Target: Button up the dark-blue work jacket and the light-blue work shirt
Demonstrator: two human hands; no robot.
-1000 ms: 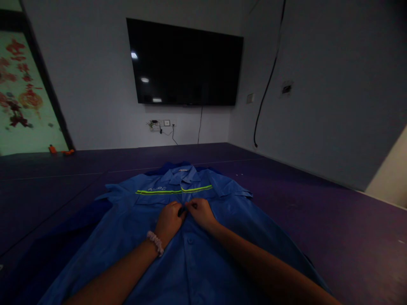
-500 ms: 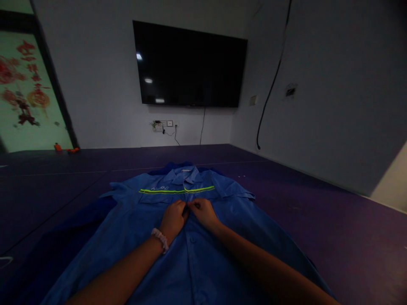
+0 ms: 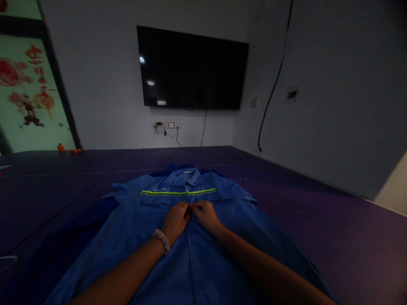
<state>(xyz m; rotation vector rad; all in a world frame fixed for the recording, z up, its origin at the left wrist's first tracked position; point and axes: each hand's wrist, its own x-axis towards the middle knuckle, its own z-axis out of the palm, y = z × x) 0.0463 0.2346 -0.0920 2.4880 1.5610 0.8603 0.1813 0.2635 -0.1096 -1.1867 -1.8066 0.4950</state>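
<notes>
A blue short-sleeved work shirt (image 3: 219,245) with a yellow-green stripe across the chest lies front up, its collar away from me. My left hand (image 3: 177,218), a pale scrunchie (image 3: 163,240) on its wrist, pinches the shirt's front placket just below the stripe. Right beside it, my right hand (image 3: 205,215) grips the same placket, fingertips almost touching those of the left. What lies between the fingertips is hidden. Below the hands, a button (image 3: 194,242) shows on the placket. A darker blue garment (image 3: 73,231) lies underneath the shirt.
The shirt lies on a dark purple surface (image 3: 318,203). A black television (image 3: 193,67) hangs on the wall, with sockets and cables (image 3: 168,126) below. A black cable (image 3: 270,97) dangles at the right. Small orange objects (image 3: 61,147) sit near the door at left.
The whole view has shifted slightly down and to the right. Both hands stay at the same spot on the placket, and the shirt lies as before.
</notes>
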